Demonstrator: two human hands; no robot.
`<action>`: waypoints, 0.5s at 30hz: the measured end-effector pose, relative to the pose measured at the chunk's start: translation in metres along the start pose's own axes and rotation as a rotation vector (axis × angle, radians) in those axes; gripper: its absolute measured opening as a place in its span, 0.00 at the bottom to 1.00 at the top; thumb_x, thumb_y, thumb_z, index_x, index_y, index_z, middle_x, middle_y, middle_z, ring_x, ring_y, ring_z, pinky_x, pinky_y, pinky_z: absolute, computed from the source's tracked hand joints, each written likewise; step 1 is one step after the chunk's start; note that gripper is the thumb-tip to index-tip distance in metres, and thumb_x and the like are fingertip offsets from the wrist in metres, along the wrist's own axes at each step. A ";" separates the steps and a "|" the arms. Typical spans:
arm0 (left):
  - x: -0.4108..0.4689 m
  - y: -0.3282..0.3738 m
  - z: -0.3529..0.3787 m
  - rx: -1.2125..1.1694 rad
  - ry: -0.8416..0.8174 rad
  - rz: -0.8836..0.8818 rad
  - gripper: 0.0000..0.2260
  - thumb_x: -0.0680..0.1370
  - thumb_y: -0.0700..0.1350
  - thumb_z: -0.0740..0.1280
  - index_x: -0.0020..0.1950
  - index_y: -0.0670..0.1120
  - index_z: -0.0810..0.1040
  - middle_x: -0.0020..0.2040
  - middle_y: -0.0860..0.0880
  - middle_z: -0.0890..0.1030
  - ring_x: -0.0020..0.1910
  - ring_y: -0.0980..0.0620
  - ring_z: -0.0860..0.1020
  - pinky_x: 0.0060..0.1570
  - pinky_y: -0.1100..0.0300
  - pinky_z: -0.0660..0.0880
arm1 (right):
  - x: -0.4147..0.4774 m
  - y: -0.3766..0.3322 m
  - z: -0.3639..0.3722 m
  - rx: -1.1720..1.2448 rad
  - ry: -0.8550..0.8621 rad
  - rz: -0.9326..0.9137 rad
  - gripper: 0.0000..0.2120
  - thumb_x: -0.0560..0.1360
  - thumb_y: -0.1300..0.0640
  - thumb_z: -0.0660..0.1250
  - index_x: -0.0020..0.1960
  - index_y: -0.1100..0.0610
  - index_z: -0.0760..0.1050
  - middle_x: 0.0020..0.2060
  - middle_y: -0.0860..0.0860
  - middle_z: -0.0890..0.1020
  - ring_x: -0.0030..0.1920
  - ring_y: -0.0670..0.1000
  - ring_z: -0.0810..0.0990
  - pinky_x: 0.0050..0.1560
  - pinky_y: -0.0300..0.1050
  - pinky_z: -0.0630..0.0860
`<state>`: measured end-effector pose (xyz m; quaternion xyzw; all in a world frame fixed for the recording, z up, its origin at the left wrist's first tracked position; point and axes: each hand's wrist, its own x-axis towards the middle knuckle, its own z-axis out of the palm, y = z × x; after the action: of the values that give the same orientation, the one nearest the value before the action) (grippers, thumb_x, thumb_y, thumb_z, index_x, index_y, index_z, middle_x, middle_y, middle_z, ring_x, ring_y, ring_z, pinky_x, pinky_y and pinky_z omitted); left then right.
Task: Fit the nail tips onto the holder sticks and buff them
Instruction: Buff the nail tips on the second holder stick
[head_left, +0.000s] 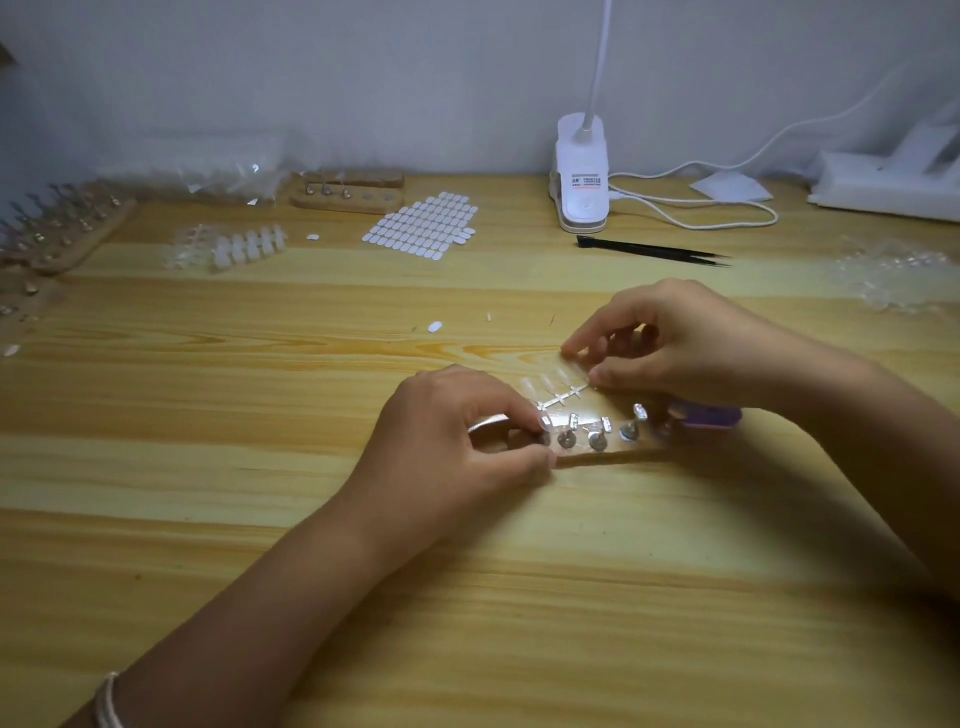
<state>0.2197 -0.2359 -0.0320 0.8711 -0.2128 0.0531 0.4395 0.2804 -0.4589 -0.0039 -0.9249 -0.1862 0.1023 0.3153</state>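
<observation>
**Head view: both hands work a strip of nail tips over a holder block on the desk.**

The right-hand grip (691, 348) pinches the far end of a strip of clear plastic nail tips (563, 395), with forefinger and thumb closed on it. The strip runs slantwise between the two grips. The left-hand grip (457, 431) curls around the left end of a low wooden block (613, 457). Its forefinger tip meets the strip's near end, though I cannot tell whether it also holds the strip. Short metal holder sticks (597, 439) stand in a row in the block, just below the strip. A purple buffer block (717, 415) lies under the right-hand grip. Beyond that grip, on the pale wooden desk (311, 519), lie black pointed tweezers (654, 252) and a white clip-on lamp (582, 176). A sheet of white oval stickers (423, 223) lies beyond the left-hand grip.
</observation>
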 end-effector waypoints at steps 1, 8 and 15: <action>0.000 0.000 0.000 -0.012 -0.001 -0.008 0.08 0.65 0.42 0.81 0.41 0.47 0.86 0.40 0.55 0.85 0.45 0.56 0.82 0.49 0.51 0.76 | 0.000 0.000 0.001 -0.010 0.005 -0.008 0.11 0.72 0.60 0.77 0.51 0.48 0.86 0.41 0.46 0.83 0.38 0.42 0.78 0.40 0.34 0.73; 0.001 0.003 0.000 0.011 -0.005 -0.007 0.08 0.66 0.42 0.81 0.42 0.47 0.86 0.40 0.54 0.85 0.45 0.55 0.81 0.49 0.51 0.76 | -0.001 -0.002 0.002 -0.008 0.040 -0.047 0.10 0.69 0.61 0.79 0.47 0.50 0.86 0.38 0.47 0.82 0.36 0.41 0.76 0.39 0.36 0.72; 0.005 0.008 0.008 0.364 -0.003 0.053 0.20 0.67 0.58 0.72 0.56 0.53 0.82 0.48 0.56 0.73 0.52 0.54 0.72 0.60 0.62 0.61 | 0.000 -0.002 0.004 0.012 0.069 -0.072 0.11 0.67 0.59 0.81 0.44 0.47 0.85 0.35 0.45 0.84 0.36 0.41 0.76 0.37 0.32 0.70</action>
<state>0.2201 -0.2480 -0.0300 0.9304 -0.2230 0.1012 0.2728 0.2783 -0.4552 -0.0056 -0.9187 -0.2079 0.0601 0.3304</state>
